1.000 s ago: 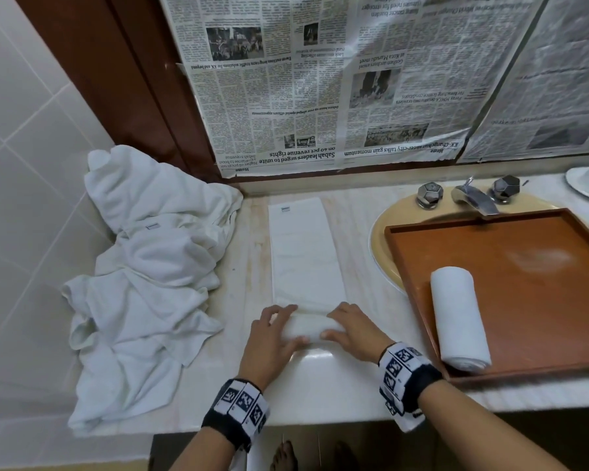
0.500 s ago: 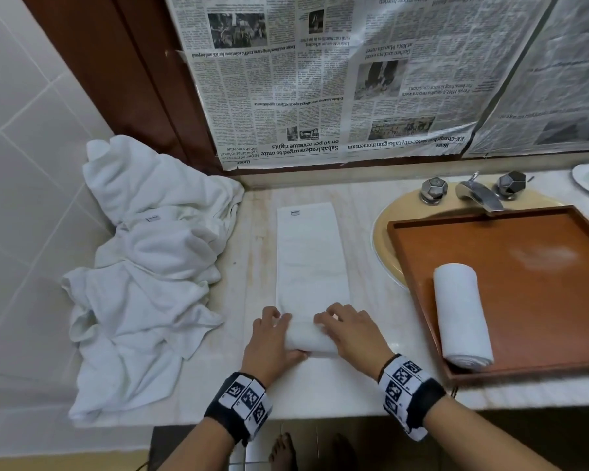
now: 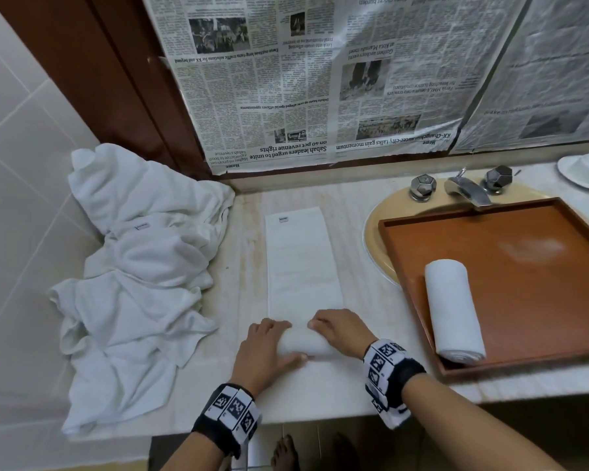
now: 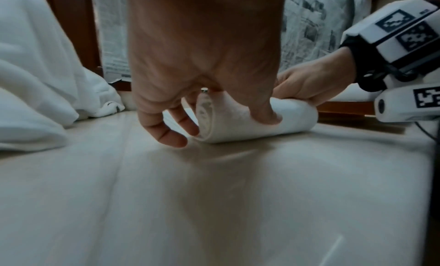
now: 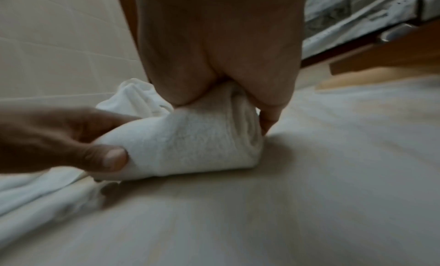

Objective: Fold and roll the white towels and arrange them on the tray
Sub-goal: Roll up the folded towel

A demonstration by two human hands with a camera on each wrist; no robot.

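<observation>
A white towel folded into a long strip (image 3: 301,256) lies on the marble counter, its near end wound into a roll (image 3: 305,343) (image 4: 240,119) (image 5: 190,144). My left hand (image 3: 264,348) (image 4: 202,72) grips the roll's left end, thumb on the near side. My right hand (image 3: 340,331) (image 5: 221,50) curls over the right end. A finished rolled towel (image 3: 453,309) lies on the brown wooden tray (image 3: 538,300), which sits over the sink to the right.
A heap of loose white towels (image 3: 140,266) fills the counter's left side against the tiled wall. A chrome tap with two knobs (image 3: 463,186) stands behind the tray. A white dish (image 3: 585,169) sits at the far right. Newspaper (image 3: 320,79) covers the wall behind.
Both hands have rolled the towel a little further away from me, so the roll is thicker and the flat strip shorter.
</observation>
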